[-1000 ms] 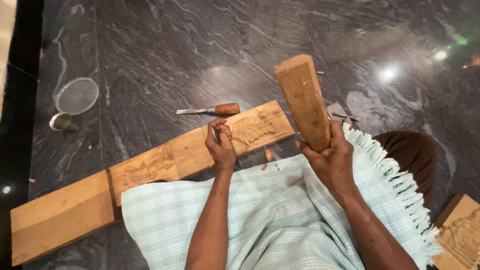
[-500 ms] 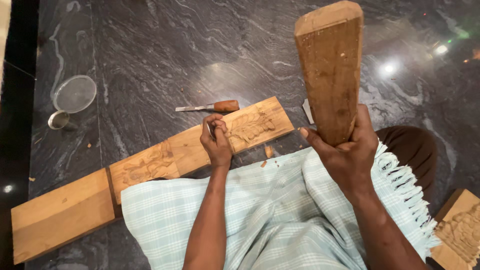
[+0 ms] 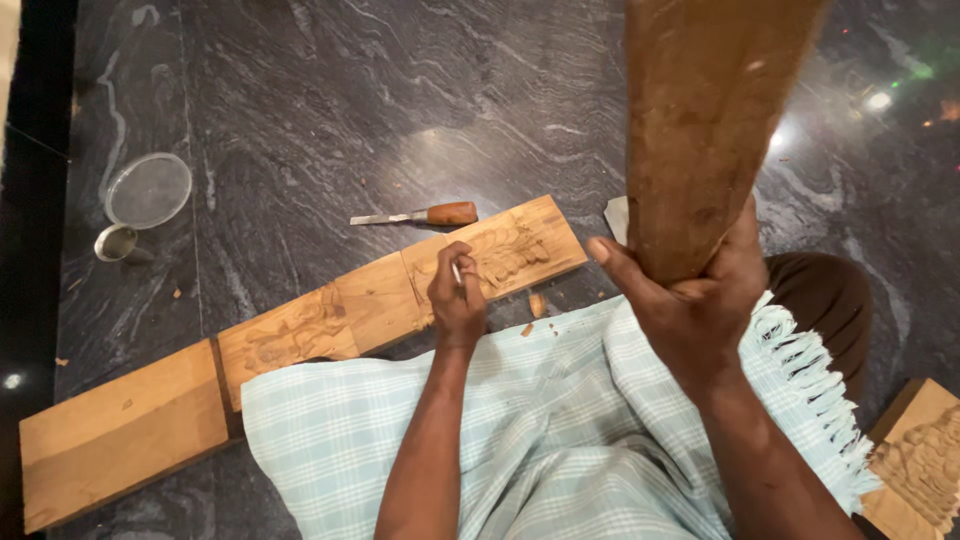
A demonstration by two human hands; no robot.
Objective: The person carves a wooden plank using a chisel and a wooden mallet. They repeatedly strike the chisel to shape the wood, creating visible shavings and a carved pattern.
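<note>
While the left hand [image 3: 457, 300] stays closed around a thin metal chisel [image 3: 457, 272], its tip set on the carved panel at the right end of the long wooden plank [image 3: 330, 325], the right hand [image 3: 690, 300] has swung the heavy wooden mallet block [image 3: 705, 130] upward. A second ago that block was tilted low beside the plank; half a second ago it stood upright; now it fills the upper right of the view, close to the camera, with the fingers wrapped fully around its lower end. My reading is that this is the top of a striking stroke, with the chisel held ready on the relief carving to take the blow. The plank itself has not shifted: it lies slanting across the floor from near left to middle, its near edge just beside the pale blue checked cloth [image 3: 560, 440] over the person's lap.

A spare chisel with an orange-brown handle [image 3: 420, 215] lies on the floor just beyond the plank, untouched. Far left sit a round mesh-topped lid [image 3: 148, 189] and a small metal cup [image 3: 116, 242], close together and well apart from the work. Another carved wooden piece [image 3: 920, 465] shows at the near right corner. The dark grey veined stone floor [image 3: 330, 110] is polished, reflecting bright lights at the far right, and small wood chips lie near the plank.
</note>
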